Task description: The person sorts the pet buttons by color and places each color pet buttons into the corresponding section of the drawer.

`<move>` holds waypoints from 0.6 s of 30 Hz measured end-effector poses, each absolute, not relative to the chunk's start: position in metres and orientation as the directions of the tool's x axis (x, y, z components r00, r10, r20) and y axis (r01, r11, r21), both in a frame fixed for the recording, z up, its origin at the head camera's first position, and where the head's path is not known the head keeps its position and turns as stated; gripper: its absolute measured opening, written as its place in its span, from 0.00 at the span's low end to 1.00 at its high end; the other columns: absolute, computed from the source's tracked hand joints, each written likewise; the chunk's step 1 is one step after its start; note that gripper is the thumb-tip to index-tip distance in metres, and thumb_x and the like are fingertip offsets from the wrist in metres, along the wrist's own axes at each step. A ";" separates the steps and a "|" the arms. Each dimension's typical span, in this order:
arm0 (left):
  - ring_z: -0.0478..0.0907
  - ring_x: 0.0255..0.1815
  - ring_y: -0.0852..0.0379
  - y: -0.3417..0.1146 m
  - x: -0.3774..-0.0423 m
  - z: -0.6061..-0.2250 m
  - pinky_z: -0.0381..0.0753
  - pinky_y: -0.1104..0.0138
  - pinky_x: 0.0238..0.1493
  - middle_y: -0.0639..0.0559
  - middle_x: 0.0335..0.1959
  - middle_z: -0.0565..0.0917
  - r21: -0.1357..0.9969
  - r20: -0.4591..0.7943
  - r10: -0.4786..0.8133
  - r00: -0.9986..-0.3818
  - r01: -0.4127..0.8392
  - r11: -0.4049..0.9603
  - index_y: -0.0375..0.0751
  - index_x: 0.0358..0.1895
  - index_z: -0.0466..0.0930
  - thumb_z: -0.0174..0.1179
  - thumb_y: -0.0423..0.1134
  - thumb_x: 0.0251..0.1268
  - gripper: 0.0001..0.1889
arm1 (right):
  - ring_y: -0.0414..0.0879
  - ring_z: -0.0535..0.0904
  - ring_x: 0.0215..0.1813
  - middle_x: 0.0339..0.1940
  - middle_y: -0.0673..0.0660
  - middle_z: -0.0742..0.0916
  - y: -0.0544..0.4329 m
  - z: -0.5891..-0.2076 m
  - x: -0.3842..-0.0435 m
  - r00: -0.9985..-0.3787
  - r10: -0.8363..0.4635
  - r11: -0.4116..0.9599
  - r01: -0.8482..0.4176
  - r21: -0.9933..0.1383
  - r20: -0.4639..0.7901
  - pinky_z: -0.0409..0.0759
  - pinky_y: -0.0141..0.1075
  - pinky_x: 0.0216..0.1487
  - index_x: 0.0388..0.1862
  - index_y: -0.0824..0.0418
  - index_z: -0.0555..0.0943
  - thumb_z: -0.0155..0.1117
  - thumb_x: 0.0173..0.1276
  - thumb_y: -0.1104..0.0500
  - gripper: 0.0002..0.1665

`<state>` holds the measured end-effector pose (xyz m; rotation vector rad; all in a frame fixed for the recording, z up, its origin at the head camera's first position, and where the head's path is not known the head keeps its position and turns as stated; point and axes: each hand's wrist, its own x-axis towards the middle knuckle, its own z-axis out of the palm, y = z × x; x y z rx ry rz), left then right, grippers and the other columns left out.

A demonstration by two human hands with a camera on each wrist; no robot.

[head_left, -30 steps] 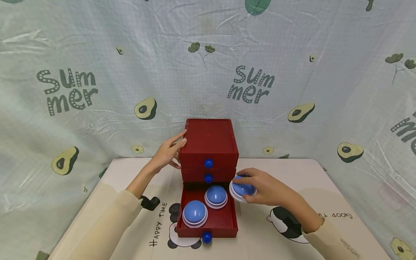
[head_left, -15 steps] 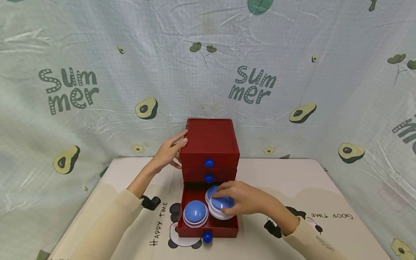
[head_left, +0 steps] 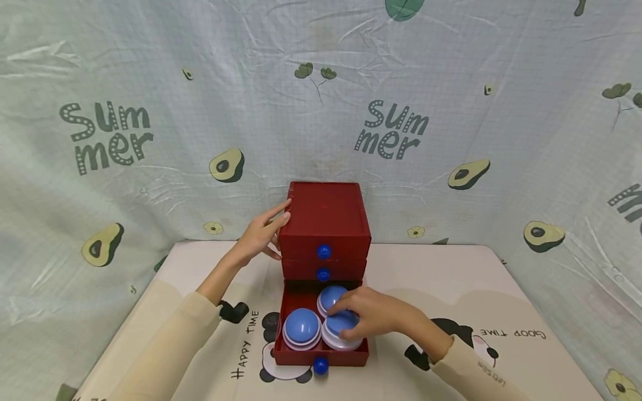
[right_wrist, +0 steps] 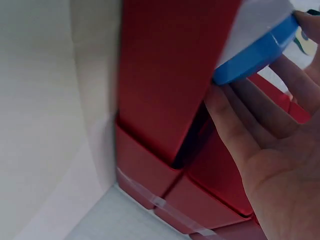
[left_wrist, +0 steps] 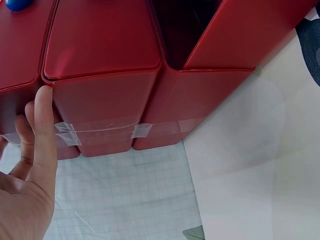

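A red drawer cabinet point(head_left: 326, 209) stands at the middle of the table, its bottom drawer point(head_left: 346, 358) pulled out. My right hand point(head_left: 378, 313) grips a blue-domed push button point(head_left: 335, 326) with a white base by its dome, in the drawer's front right. Whether its base touches the drawer floor I cannot tell. To its left sits a second button point(head_left: 302, 324); a third button point(head_left: 328, 297), partly covered by my fingers, is behind. My left hand point(head_left: 257, 236) rests on the cabinet's left side with fingers extended, as the left wrist view shows along the red wall point(left_wrist: 105, 102).
Blue ball knobs point(head_left: 324, 252) mark the two upper drawers, both pushed in. The pale printed table point(head_left: 426, 262) extends on either side. Behind it hangs a printed curtain point(head_left: 281, 128). Clear tape point(left_wrist: 100, 131) runs across the cabinet's side.
From right of the drawer, my right hand has carried its button left over the drawer and lowered it at the front right. The left hand stays on the cabinet.
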<state>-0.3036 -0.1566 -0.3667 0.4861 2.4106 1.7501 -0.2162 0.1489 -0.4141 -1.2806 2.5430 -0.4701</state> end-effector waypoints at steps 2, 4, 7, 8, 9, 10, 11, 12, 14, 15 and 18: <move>0.84 0.23 0.51 -0.156 -0.304 -0.366 0.90 0.43 0.32 0.38 0.43 0.81 0.943 0.087 0.325 -0.942 0.183 0.276 0.68 0.82 0.57 0.50 0.57 0.81 0.31 | 0.42 0.83 0.59 0.58 0.49 0.89 0.149 -0.416 -0.216 -0.586 -0.806 0.569 -0.725 -0.388 -0.088 0.85 0.34 0.59 0.60 0.48 0.87 0.71 0.65 0.43 0.25; 0.84 0.23 0.51 -0.156 -0.303 -0.366 0.89 0.40 0.34 0.39 0.42 0.82 0.946 0.087 0.323 -0.942 0.180 0.270 0.68 0.82 0.57 0.50 0.57 0.81 0.30 | 0.42 0.83 0.58 0.57 0.49 0.89 0.148 -0.419 -0.216 -0.588 -0.804 0.573 -0.725 -0.382 -0.091 0.86 0.34 0.58 0.59 0.47 0.87 0.72 0.64 0.43 0.25; 0.84 0.23 0.51 -0.156 -0.302 -0.365 0.87 0.37 0.36 0.40 0.39 0.82 0.949 0.085 0.323 -0.942 0.176 0.263 0.68 0.82 0.57 0.50 0.57 0.81 0.30 | 0.42 0.83 0.58 0.56 0.48 0.89 0.148 -0.421 -0.215 -0.584 -0.807 0.571 -0.732 -0.371 -0.090 0.86 0.34 0.58 0.59 0.47 0.87 0.73 0.63 0.43 0.25; 0.84 0.23 0.51 -0.155 -0.302 -0.365 0.87 0.36 0.36 0.40 0.39 0.82 0.949 0.085 0.324 -0.942 0.175 0.262 0.68 0.82 0.57 0.50 0.57 0.81 0.30 | 0.42 0.83 0.57 0.56 0.48 0.89 0.147 -0.422 -0.215 -0.579 -0.810 0.568 -0.739 -0.363 -0.087 0.86 0.34 0.58 0.59 0.47 0.87 0.73 0.63 0.44 0.25; 0.84 0.22 0.51 -0.155 -0.302 -0.365 0.87 0.37 0.36 0.41 0.38 0.82 0.949 0.084 0.325 -0.942 0.175 0.262 0.68 0.82 0.57 0.50 0.57 0.81 0.30 | 0.42 0.83 0.58 0.56 0.48 0.89 0.147 -0.423 -0.215 -0.576 -0.813 0.566 -0.746 -0.352 -0.086 0.86 0.35 0.59 0.59 0.46 0.87 0.73 0.63 0.44 0.25; 0.84 0.22 0.51 -0.155 -0.302 -0.365 0.87 0.37 0.36 0.41 0.38 0.82 0.949 0.084 0.325 -0.942 0.175 0.262 0.68 0.82 0.57 0.50 0.57 0.81 0.30 | 0.42 0.83 0.58 0.57 0.48 0.89 0.147 -0.423 -0.214 -0.573 -0.815 0.564 -0.752 -0.341 -0.084 0.86 0.35 0.59 0.58 0.46 0.87 0.74 0.62 0.44 0.25; 0.84 0.22 0.51 -0.155 -0.302 -0.365 0.88 0.37 0.35 0.41 0.37 0.82 0.949 0.084 0.326 -0.942 0.176 0.263 0.67 0.82 0.57 0.50 0.57 0.81 0.30 | 0.42 0.83 0.58 0.57 0.48 0.89 0.146 -0.424 -0.214 -0.570 -0.818 0.561 -0.759 -0.330 -0.081 0.86 0.36 0.59 0.58 0.46 0.87 0.74 0.62 0.45 0.25; 0.84 0.22 0.51 -0.155 -0.302 -0.365 0.88 0.39 0.35 0.41 0.37 0.82 0.948 0.083 0.326 -0.942 0.176 0.265 0.67 0.82 0.57 0.50 0.57 0.81 0.30 | 0.42 0.83 0.58 0.57 0.48 0.88 0.146 -0.424 -0.214 -0.568 -0.819 0.561 -0.765 -0.317 -0.079 0.86 0.37 0.60 0.58 0.46 0.87 0.75 0.62 0.45 0.25; 0.84 0.23 0.51 -0.155 -0.302 -0.365 0.89 0.41 0.33 0.41 0.38 0.82 0.948 0.083 0.327 -0.942 0.175 0.265 0.67 0.82 0.57 0.50 0.57 0.81 0.30 | 0.44 0.82 0.60 0.58 0.49 0.88 0.146 -0.424 -0.214 -0.573 -0.816 0.568 -0.767 -0.299 -0.081 0.86 0.39 0.62 0.59 0.45 0.87 0.76 0.61 0.46 0.25; 0.84 0.23 0.51 -0.155 -0.302 -0.365 0.89 0.41 0.33 0.40 0.39 0.82 0.948 0.083 0.326 -0.942 0.175 0.264 0.67 0.82 0.57 0.50 0.56 0.81 0.30 | 0.44 0.82 0.61 0.59 0.49 0.87 0.146 -0.424 -0.214 -0.576 -0.813 0.572 -0.765 -0.295 -0.083 0.85 0.39 0.63 0.59 0.45 0.87 0.76 0.60 0.47 0.26; 0.85 0.22 0.51 -0.155 -0.302 -0.366 0.90 0.43 0.32 0.41 0.38 0.82 0.948 0.083 0.326 -0.942 0.175 0.264 0.67 0.82 0.57 0.50 0.57 0.81 0.30 | 0.46 0.81 0.63 0.60 0.49 0.87 0.146 -0.424 -0.214 -0.582 -0.809 0.578 -0.762 -0.293 -0.085 0.85 0.41 0.64 0.59 0.45 0.87 0.77 0.59 0.49 0.26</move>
